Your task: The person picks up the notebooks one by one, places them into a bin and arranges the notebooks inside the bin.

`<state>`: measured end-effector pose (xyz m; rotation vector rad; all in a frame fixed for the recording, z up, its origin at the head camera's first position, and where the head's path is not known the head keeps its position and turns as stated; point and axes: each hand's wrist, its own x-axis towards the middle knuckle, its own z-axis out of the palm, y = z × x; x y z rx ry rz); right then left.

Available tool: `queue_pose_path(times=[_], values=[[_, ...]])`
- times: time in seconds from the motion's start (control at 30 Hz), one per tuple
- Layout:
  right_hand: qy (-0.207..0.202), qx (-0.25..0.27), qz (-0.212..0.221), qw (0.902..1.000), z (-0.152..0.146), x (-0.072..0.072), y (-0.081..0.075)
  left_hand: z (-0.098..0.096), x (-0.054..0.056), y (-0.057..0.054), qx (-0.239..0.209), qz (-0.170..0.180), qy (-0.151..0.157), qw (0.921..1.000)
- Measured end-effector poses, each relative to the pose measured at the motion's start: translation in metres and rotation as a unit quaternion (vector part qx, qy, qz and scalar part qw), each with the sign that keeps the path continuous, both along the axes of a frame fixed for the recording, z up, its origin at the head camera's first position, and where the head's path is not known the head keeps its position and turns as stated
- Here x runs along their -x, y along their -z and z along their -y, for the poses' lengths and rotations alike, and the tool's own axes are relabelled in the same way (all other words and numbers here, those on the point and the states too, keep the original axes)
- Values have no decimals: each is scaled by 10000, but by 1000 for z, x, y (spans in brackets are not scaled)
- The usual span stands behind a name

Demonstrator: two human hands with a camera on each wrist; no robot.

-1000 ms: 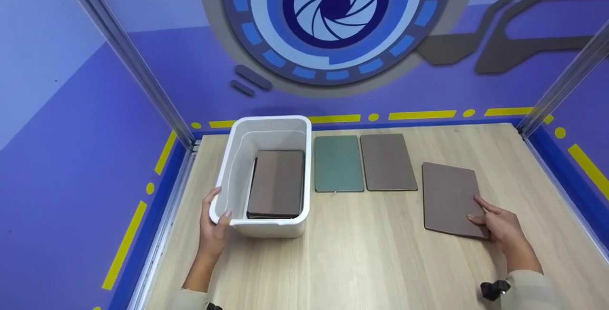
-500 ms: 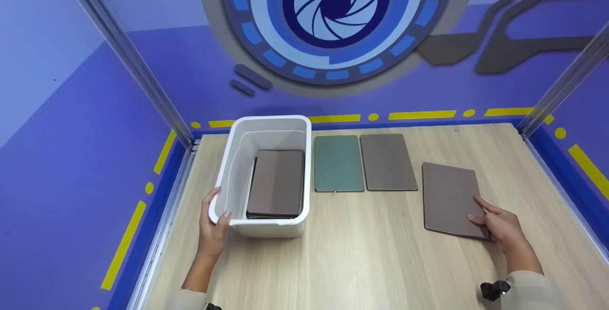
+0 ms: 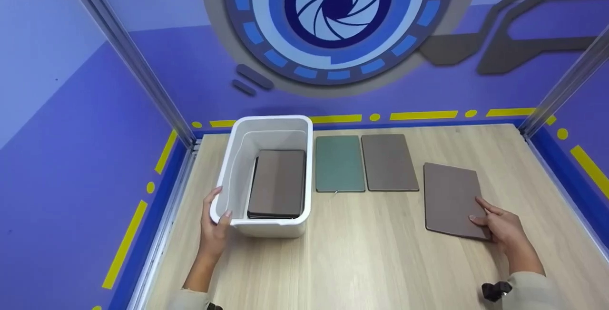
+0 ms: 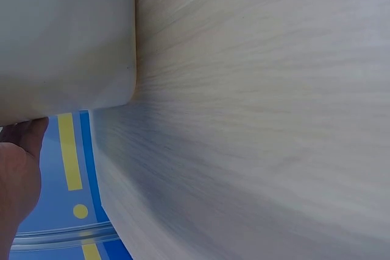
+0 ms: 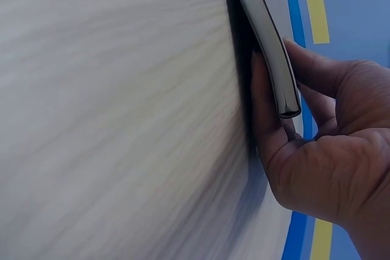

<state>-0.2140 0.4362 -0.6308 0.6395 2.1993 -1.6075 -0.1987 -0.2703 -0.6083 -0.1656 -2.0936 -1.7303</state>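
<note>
My left hand (image 3: 213,231) grips the near left corner of a white plastic bin (image 3: 308,172), thumb over the rim. Inside the bin lie brown notebooks (image 3: 278,184) in a stack; how many is hidden. At the right, my right hand (image 3: 506,228) pinches the near right corner of another brown notebook (image 3: 449,200). The right wrist view shows fingers on both sides of this notebook (image 5: 277,71), its pale page edge between the covers. From the left wrist view, the bin's outer wall (image 4: 67,41) covers part of my left hand (image 4: 21,168).
Right of the bin, a green notebook (image 3: 339,163) and a brown notebook (image 3: 390,162) lie flat side by side on the wooden table (image 3: 361,253). A small pale tip (image 3: 336,192) sticks out at the green one's near edge. Painted walls (image 3: 157,77) enclose the back and sides.
</note>
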Motion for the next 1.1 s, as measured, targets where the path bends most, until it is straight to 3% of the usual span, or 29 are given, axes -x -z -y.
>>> queue_pose_path(times=[0.17,0.5,0.87,1.1], values=[[-88,-175,73,9998,-1,2,-3,-1,0,2,-22,-71,45,10000],[43,96,74,9999,-1,2,-3,-1,-2,-1,-2,-3,11,10000],[81,284,42,9996,1,1,-1,0,0,4,50,-186,28,9998],[-16,70,77,9999,0,0,-4,-1,-1,-1,-78,185,15,9998]])
